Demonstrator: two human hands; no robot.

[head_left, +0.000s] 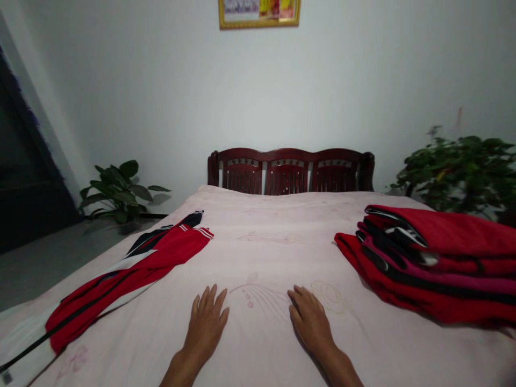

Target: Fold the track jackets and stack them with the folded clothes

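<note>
Palm down on the pale pink bedsheet point(258, 258), my left hand point(207, 322) is open with its fingers slightly spread and holds nothing. My right hand point(310, 320) rests on the same sheet a short way to the right, open, its fingers stretched forward and also without anything in them. To the left of my left hand lie red, white and dark garments point(161, 252) with striped cuffs, spread lengthwise. Beyond my right hand, at the right side, sits a stack of folded red, black and magenta clothes point(439, 258). Neither hand touches the clothes.
A dark red wooden headboard point(286, 169) stands at the far end of the bed. A leafy potted plant point(121, 191) is on the floor at left, and another plant point(463, 172) stands at right. A gold picture frame point(260, 24) hangs on the wall.
</note>
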